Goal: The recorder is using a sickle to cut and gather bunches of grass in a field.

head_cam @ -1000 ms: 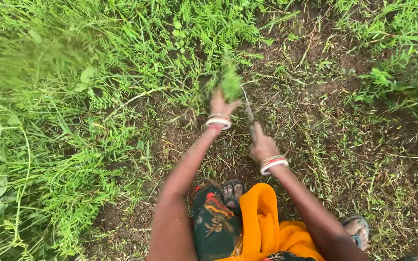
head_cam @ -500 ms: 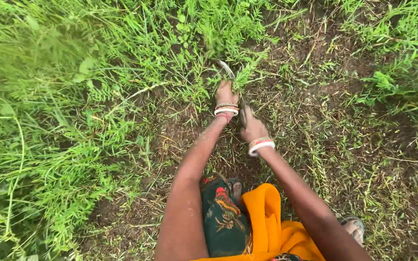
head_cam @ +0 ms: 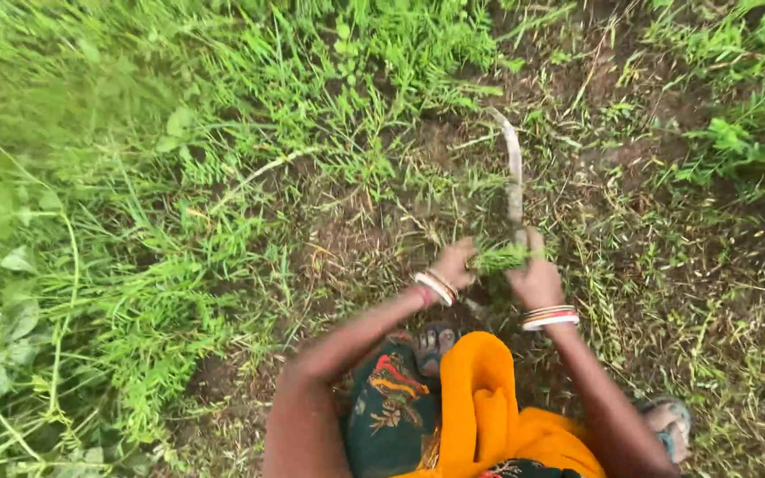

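1. A small tuft of cut green grass (head_cam: 499, 258) is gripped in the closed fingers of the left hand (head_cam: 455, 263), low over bare soil (head_cam: 347, 239);
2. a curved, worn metal sickle (head_cam: 513, 168) is clasped by the right hand (head_cam: 535, 279), blade pointing away;
3. cutting appears under way; the next stroke calls for blade clearance from the left fingers.

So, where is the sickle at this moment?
In the head view, the sickle is right of centre, held in the right hand. Its curved blade rises over bare soil, just beside the grass tuft at the left hand.

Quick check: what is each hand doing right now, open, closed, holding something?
Left hand: closed on a small bunch of cut green grass.
Right hand: closed around the handle of a curved grey metal sickle.
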